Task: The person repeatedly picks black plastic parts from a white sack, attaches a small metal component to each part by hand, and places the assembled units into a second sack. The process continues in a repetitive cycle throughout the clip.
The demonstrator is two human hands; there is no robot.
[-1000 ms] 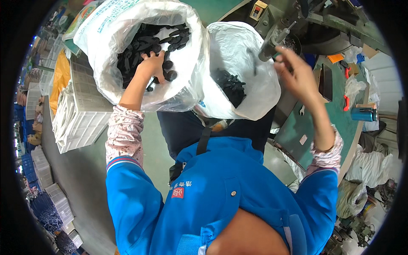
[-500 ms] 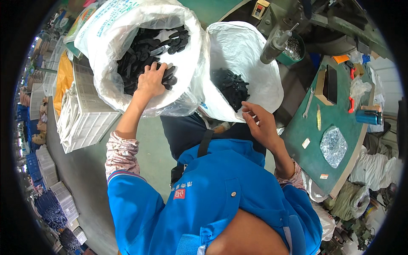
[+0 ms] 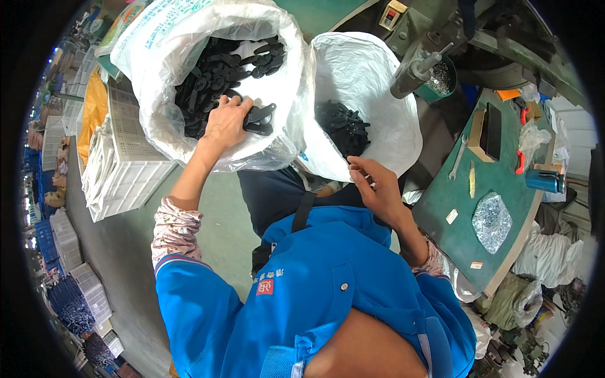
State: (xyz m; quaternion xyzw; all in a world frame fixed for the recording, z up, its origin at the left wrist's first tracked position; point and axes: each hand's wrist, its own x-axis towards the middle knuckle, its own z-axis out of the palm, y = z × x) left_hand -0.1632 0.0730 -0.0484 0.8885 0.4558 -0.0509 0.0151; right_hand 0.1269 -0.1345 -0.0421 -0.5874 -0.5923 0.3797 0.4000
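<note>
A large white plastic-lined bag [image 3: 287,94] at the left holds a heap of flat black plastic parts [image 3: 217,72]. My left hand [image 3: 225,128] is inside it, palm down, with the fingers curled over some of the parts. Several rounded black pieces [image 3: 259,120] stick out beside its fingers; the fingertips are hidden. To the right stands a second white bag [image 3: 387,120] with a smaller pile of black parts [image 3: 343,129] at its bottom. At this bag's near rim is my right hand [image 3: 378,186], its fingers loosely bent, thumb and forefinger slightly apart.
A white plastic crate [image 3: 129,173] with folded white sacks is at the left. Machinery [image 3: 409,75] and a green tub of metal bits [image 3: 439,80] stand at the back right. The green table [image 3: 435,201] carries a wrench [image 3: 458,157], a cutter knife [image 3: 472,179] and a clear bag of small parts [image 3: 492,222].
My left fingers have curled in over the black parts, and pieces beside them have shifted. My right hand has moved a little left along the bag's rim.
</note>
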